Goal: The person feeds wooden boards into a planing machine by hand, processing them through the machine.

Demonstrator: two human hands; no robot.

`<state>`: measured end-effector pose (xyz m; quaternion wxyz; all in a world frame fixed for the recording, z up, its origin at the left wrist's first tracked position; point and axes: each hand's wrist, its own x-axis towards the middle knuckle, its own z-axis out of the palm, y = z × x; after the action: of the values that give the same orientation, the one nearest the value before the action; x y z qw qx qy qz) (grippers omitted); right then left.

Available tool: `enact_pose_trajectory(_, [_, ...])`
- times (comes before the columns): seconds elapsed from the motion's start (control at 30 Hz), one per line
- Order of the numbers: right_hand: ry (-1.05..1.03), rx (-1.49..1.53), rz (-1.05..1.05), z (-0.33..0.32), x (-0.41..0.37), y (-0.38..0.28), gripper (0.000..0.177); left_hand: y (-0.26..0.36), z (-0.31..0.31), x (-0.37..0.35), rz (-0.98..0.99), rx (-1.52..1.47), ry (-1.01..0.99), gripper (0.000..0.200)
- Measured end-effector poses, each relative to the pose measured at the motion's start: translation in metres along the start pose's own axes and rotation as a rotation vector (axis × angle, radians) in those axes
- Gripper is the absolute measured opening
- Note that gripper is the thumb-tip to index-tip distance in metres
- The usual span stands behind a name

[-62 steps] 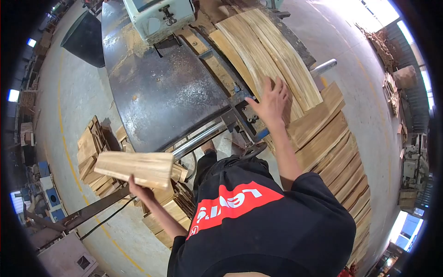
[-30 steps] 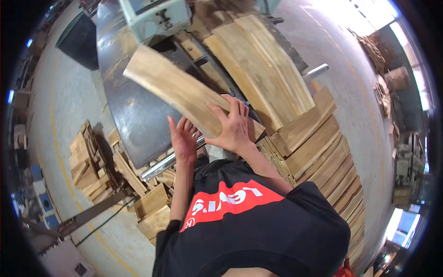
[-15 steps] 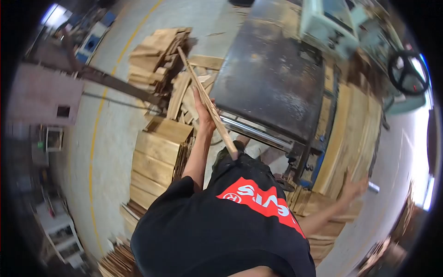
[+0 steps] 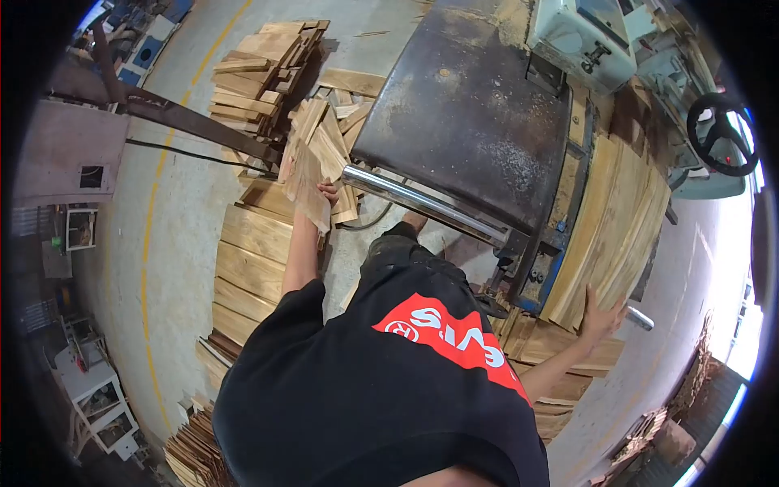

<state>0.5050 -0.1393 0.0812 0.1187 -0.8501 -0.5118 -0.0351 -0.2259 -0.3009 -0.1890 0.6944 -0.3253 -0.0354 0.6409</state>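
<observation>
My left hand point(image 4: 328, 193) is closed round a thin wooden board point(image 4: 307, 180), with fingertips showing at the board's right edge and the rest of the hand partly behind it. The board is slightly blurred and hangs over a pile of loose wood pieces point(image 4: 323, 140). On the other side, my right hand point(image 4: 599, 316) rests at the near end of the long wooden boards point(image 4: 613, 219) lying along the machine. Its fingers are stretched out and apart.
Between my hands stands a machine with a dark metal table point(image 4: 471, 122) and a chrome roller point(image 4: 422, 204) at its near edge. Stacked boards point(image 4: 251, 252) lie at left, others point(image 4: 560, 361) below my right hand. A black handwheel point(image 4: 720, 134) is at far right.
My left hand has moved left and turned the board from a narrow edge-on view to showing its broad face. My right hand has shifted left onto the near end of the long boards.
</observation>
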Motion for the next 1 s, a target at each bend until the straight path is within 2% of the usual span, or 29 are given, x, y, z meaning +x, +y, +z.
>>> enact_pose_trajectory(0.07, [0.048,0.073,-0.015,0.003,0.005,0.0,0.102,0.013,0.008,0.008,0.068,0.207,0.103,0.079])
enact_pose_trajectory(0.1, [0.065,0.096,-0.032,0.006,0.01,0.003,0.099,0.013,0.025,0.007,0.181,0.403,0.195,0.078])
enact_pose_trajectory(0.17, [0.086,0.122,-0.064,0.006,0.013,0.007,0.095,0.045,0.06,-0.006,0.149,0.71,0.273,0.084])
enact_pose_trajectory(0.23, [0.108,0.14,-0.085,0.004,0.011,0.005,0.095,0.046,0.104,0.006,0.426,0.889,0.299,0.111])
enact_pose_trajectory(0.3, [0.111,0.16,-0.081,0.008,0.015,0.006,0.094,0.014,0.156,0.005,0.897,0.794,0.458,0.132])
enact_pose_trajectory(0.37, [0.086,0.16,-0.058,0.006,0.009,0.013,0.096,0.024,0.155,-0.022,1.006,0.553,0.6,0.137])
enact_pose_trajectory(0.43, [0.068,0.18,-0.011,0.004,0.01,0.002,0.1,0.044,0.139,-0.03,1.163,0.35,0.583,0.141])
enact_pose_trajectory(0.5, [0.014,0.177,0.108,0.006,0.012,-0.005,0.106,0.072,0.079,-0.036,1.254,0.331,0.549,0.136])
enact_pose_trajectory(0.57, [-0.033,0.184,0.181,0.005,0.009,-0.006,0.113,0.007,0.057,-0.033,1.232,0.331,0.631,0.112])
enact_pose_trajectory(0.63, [-0.062,0.202,0.198,-0.002,0.009,-0.009,0.118,0.028,-0.037,-0.019,1.089,0.345,0.675,0.102])
enact_pose_trajectory(0.67, [-0.056,0.159,0.212,-0.004,0.009,-0.01,0.119,0.006,-0.063,-0.013,1.006,0.331,0.71,0.099])
enact_pose_trajectory(0.7, [-0.047,0.116,0.225,-0.006,0.01,-0.014,0.12,-0.016,-0.09,-0.007,0.921,0.315,0.743,0.096])
enact_pose_trajectory(0.73, [-0.037,0.07,0.239,-0.009,0.012,-0.016,0.12,0.003,-0.139,-0.006,0.668,0.422,0.792,0.091])
enact_pose_trajectory(0.77, [-0.057,0.102,0.185,-0.002,0.015,-0.007,0.111,-0.05,-0.13,0.0,0.693,0.5,0.956,0.088])
enact_pose_trajectory(0.8, [-0.061,0.129,0.141,0.002,0.025,0.009,0.102,-0.068,-0.141,0.004,0.661,0.526,1.008,0.081])
enact_pose_trajectory(0.83, [-0.103,0.042,0.171,-0.024,0.017,-0.014,0.099,-0.082,-0.158,0.008,0.606,0.561,1.055,0.073])
enact_pose_trajectory(0.87, [-0.13,-0.049,0.222,-0.052,0.003,-0.05,0.095,-0.06,-0.215,0.014,0.684,0.762,0.926,0.059])
enact_pose_trajectory(0.9, [-0.053,0.007,0.152,-0.041,0.005,-0.04,0.093,-0.059,-0.23,0.014,0.653,0.836,0.859,0.059])
enact_pose_trajectory(1.0, [0.008,-0.07,0.16,-0.048,0.008,-0.042,0.101,-0.043,-0.23,0.008,0.636,0.967,0.765,0.062])
